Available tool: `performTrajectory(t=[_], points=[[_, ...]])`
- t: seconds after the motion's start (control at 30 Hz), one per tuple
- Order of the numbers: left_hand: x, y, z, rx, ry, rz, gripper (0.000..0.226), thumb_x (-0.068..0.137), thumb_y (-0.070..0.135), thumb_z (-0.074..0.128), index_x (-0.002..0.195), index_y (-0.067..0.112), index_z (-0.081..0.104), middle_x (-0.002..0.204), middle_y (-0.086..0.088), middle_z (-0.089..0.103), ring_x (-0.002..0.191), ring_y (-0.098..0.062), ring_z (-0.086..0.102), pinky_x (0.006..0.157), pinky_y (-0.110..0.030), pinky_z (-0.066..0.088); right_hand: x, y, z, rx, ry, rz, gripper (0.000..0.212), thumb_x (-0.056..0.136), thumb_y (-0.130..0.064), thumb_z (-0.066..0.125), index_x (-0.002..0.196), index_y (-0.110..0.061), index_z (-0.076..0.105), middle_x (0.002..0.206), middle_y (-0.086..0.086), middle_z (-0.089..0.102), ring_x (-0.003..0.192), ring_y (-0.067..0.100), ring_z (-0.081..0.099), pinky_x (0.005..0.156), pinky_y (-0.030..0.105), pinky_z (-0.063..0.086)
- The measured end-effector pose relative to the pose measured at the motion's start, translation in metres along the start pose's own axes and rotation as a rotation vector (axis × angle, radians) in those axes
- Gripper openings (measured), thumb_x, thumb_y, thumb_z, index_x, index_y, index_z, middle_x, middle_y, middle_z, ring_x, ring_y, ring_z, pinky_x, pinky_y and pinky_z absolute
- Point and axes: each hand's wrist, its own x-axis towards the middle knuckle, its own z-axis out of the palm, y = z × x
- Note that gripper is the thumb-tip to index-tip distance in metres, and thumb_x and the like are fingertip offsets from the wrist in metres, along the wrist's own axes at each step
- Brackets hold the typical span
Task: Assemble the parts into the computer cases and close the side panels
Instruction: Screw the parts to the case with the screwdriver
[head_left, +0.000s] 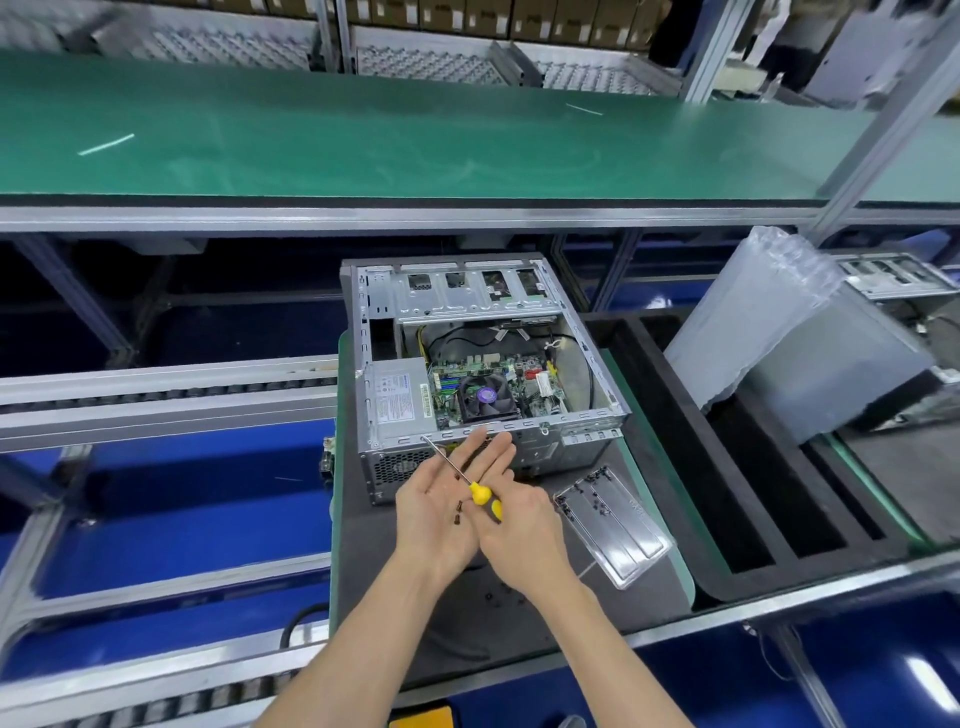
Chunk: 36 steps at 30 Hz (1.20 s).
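Green bench surface (363, 145) fills the upper frame, above conveyor rails at left. At lower centre, the left hand (441, 499) lies palm up, fingers straight, with small dark screws (458, 512) resting loose on the palm. Just right, the right hand (522, 530) grips the yellow-handled screwdriver (480, 493), whose shaft crosses the left palm toward the upper left. Behind both, the case (483, 364) lies open at centre, side panel off. A clear tray (613, 530) sits at lower right. Judged step: picking a screw; keep the palm level and seat the tip squarely.
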Motion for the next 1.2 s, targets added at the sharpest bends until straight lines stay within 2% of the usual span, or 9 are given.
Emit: performTrajectory(t=[0.27, 0.37, 0.5, 0.6, 0.77, 0.87, 0.97, 1.1, 1.2], points=[[-0.001, 0.000, -0.001, 0.043, 0.059, -0.037, 0.050, 0.101, 0.031, 0.040, 0.134, -0.003, 0.055, 0.135, -0.028, 0.060, 0.123, -0.040, 0.061, 0.114, -0.051, 0.037, 0.000, 0.002, 0.002, -0.011, -0.085, -0.037, 0.016, 0.091, -0.037, 0.059, 0.102, -0.027, 0.064, 0.093, 0.000, 0.065, 0.094, 0.026, 0.058, 0.067, 0.035, 0.041], [-0.002, -0.003, -0.005, 0.040, 0.051, -0.014, 0.049, 0.093, 0.025, 0.047, 0.128, -0.007, 0.056, 0.133, -0.029, 0.060, 0.122, -0.041, 0.062, 0.107, -0.050, 0.043, -0.002, 0.002, 0.001, 0.048, -0.112, -0.015, 0.009, 0.087, -0.036, 0.060, 0.093, -0.030, 0.061, 0.077, -0.008, 0.059, 0.083, 0.019, 0.057, 0.063, 0.035, 0.041], [-0.006, -0.006, -0.022, 0.092, 0.051, 0.096, 0.032, 0.095, 0.017, 0.054, 0.109, -0.008, 0.068, 0.128, -0.032, 0.062, 0.120, -0.040, 0.063, 0.089, -0.043, 0.059, -0.001, 0.004, -0.006, 0.480, -0.043, 0.125, 0.022, 0.089, -0.016, 0.064, 0.068, -0.016, 0.056, 0.055, -0.004, 0.047, 0.055, 0.013, 0.040, 0.052, 0.033, 0.036], [-0.010, -0.009, -0.031, 0.356, 0.064, 0.223, 0.017, 0.088, 0.009, 0.067, 0.097, -0.001, 0.077, 0.121, -0.027, 0.068, 0.117, -0.035, 0.066, 0.087, -0.032, 0.058, -0.001, 0.000, -0.010, 0.870, -0.039, 0.323, 0.016, 0.091, -0.008, 0.061, 0.076, -0.004, 0.058, 0.054, -0.004, 0.033, 0.050, 0.012, 0.026, 0.046, 0.024, 0.024], [-0.007, -0.009, -0.030, 0.530, 0.123, 0.315, 0.020, 0.078, 0.006, 0.073, 0.096, -0.001, 0.078, 0.110, -0.025, 0.073, 0.107, -0.032, 0.071, 0.083, -0.028, 0.058, -0.002, -0.008, -0.008, 1.148, -0.082, 0.441, 0.014, 0.098, 0.001, 0.055, 0.086, -0.005, 0.055, 0.054, -0.004, 0.027, 0.047, 0.010, 0.019, 0.044, 0.023, 0.017], [-0.006, 0.000, -0.025, 0.347, 0.174, 0.300, 0.021, 0.080, 0.008, 0.069, 0.096, -0.004, 0.074, 0.109, -0.025, 0.073, 0.104, -0.032, 0.072, 0.078, -0.030, 0.060, -0.006, -0.007, -0.007, 1.130, -0.114, 0.379, 0.019, 0.100, -0.012, 0.056, 0.089, 0.001, 0.065, 0.056, 0.000, 0.030, 0.050, 0.011, 0.021, 0.046, 0.024, 0.016], [-0.003, 0.010, -0.022, 0.074, 0.200, 0.251, 0.025, 0.084, 0.007, 0.064, 0.105, -0.006, 0.065, 0.106, -0.023, 0.074, 0.101, -0.030, 0.074, 0.072, -0.032, 0.062, -0.015, -0.001, -0.001, 0.953, -0.136, 0.243, 0.022, 0.101, -0.019, 0.054, 0.093, -0.002, 0.065, 0.054, 0.003, 0.037, 0.047, 0.012, 0.027, 0.043, 0.021, 0.021], [-0.004, 0.017, -0.014, -0.024, 0.235, 0.222, 0.029, 0.080, 0.011, 0.068, 0.106, -0.002, 0.065, 0.106, -0.020, 0.075, 0.098, -0.028, 0.075, 0.069, -0.033, 0.062, -0.022, 0.003, 0.007, 0.790, -0.154, 0.168, 0.019, 0.098, -0.021, 0.053, 0.087, -0.012, 0.067, 0.048, -0.002, 0.042, 0.045, 0.012, 0.034, 0.043, 0.020, 0.027], [-0.004, 0.020, -0.011, -0.028, 0.238, 0.208, 0.020, 0.084, 0.010, 0.066, 0.101, -0.001, 0.066, 0.104, -0.020, 0.075, 0.095, -0.029, 0.075, 0.067, -0.034, 0.062, -0.024, 0.005, 0.006, 0.775, -0.140, 0.176, 0.021, 0.096, -0.022, 0.053, 0.085, -0.013, 0.068, 0.048, -0.001, 0.043, 0.045, 0.012, 0.035, 0.044, 0.020, 0.027]])
